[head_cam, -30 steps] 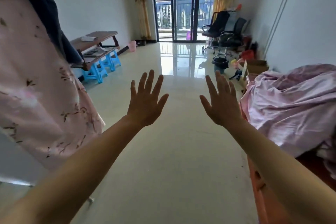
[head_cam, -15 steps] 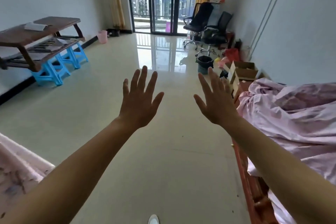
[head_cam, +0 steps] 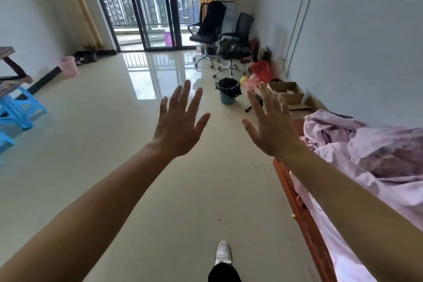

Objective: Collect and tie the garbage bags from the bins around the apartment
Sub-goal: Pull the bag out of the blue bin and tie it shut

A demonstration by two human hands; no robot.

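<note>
— Which containers can you see?
— A blue bin stands on the tiled floor, far off and a little right of centre, just on the near side of two black office chairs. A black garbage bag lines it. The top of the bag is folded out over the rim in loose, crumpled flaps, and what lies inside is hidden from here.
— Any others?
— A pink bin at far left against the wall, near the curtain. I cannot tell whether it holds a bag or anything else. An open cardboard box sits by the right wall, to the right of the blue bin, with something pale inside that is too small to name.
— And the hands?
— Both are raised in front with fingers straight and spread, holding nothing. The left hand is at centre and the right hand is beside it, the two apart. Neither touches the bin or the bag, which stand well beyond them. A pink sheet lies bunched at near right
</note>
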